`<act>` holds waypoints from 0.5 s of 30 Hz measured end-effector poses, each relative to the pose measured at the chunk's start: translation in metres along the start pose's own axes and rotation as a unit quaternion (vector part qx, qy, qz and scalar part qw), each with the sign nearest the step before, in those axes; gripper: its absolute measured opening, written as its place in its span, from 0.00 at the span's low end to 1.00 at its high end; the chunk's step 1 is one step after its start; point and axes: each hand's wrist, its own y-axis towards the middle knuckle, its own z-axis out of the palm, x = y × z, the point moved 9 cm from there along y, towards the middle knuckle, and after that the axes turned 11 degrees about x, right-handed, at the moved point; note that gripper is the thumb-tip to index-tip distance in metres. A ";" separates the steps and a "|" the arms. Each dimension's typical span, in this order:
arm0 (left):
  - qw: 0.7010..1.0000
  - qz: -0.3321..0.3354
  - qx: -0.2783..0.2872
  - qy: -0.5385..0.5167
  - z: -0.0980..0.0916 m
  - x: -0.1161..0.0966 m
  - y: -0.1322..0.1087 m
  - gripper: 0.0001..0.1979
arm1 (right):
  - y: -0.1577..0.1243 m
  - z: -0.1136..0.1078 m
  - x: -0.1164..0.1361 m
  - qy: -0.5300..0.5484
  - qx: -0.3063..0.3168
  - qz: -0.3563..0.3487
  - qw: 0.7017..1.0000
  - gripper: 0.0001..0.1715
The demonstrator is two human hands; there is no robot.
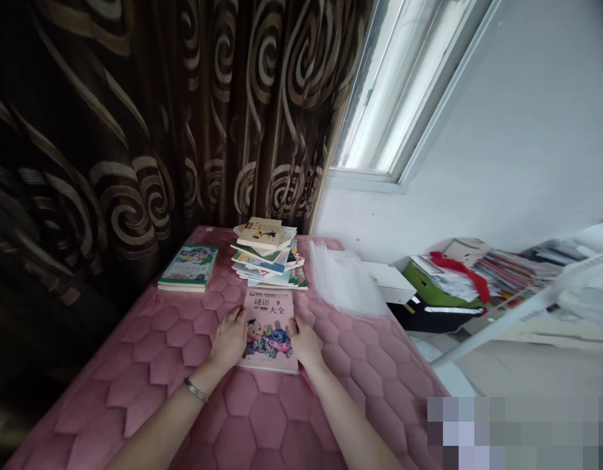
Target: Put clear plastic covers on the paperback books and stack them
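Observation:
A pink picture book (269,329) with cartoon figures on its cover lies flat on the pink quilted surface (159,365). My left hand (230,339) grips its left edge and my right hand (305,341) grips its right edge, fingers curled on the cover. A thin bracelet circles my left wrist. Just beyond the book stands a loose stack of several books (269,256). A smaller pile with a green cover (189,266) lies to the left of that stack.
A dark patterned curtain (135,130) hangs behind the surface. A clear plastic sheaf (343,281) lies at the right edge. Beyond it sit a white box (389,282), a green box with papers (443,287) and a window (404,85).

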 end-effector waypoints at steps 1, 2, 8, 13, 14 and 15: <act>0.999 -0.006 -0.013 -0.040 -0.002 0.003 0.003 0.21 | -0.001 0.000 0.000 0.007 -0.007 -0.005 1.000 0.21; 0.997 -0.015 -0.023 -0.070 -0.003 0.005 0.006 0.21 | -0.004 -0.001 0.000 0.019 -0.018 -0.013 1.000 0.23; 0.981 -0.028 -0.076 -0.177 -0.017 -0.014 0.014 0.15 | -0.021 -0.026 0.018 0.140 -0.107 -0.096 0.980 0.32; 0.909 -0.021 -0.074 -0.410 -0.034 -0.029 0.016 0.14 | -0.001 -0.050 0.032 0.239 -0.056 -0.106 0.964 0.25; 0.891 -0.037 -0.056 -0.450 -0.033 -0.028 0.019 0.13 | 0.005 -0.051 0.031 0.248 -0.036 -0.085 0.964 0.22; 0.876 -0.052 -0.034 -0.477 -0.032 -0.028 0.022 0.12 | 0.012 -0.052 0.031 0.254 -0.023 -0.069 0.964 0.20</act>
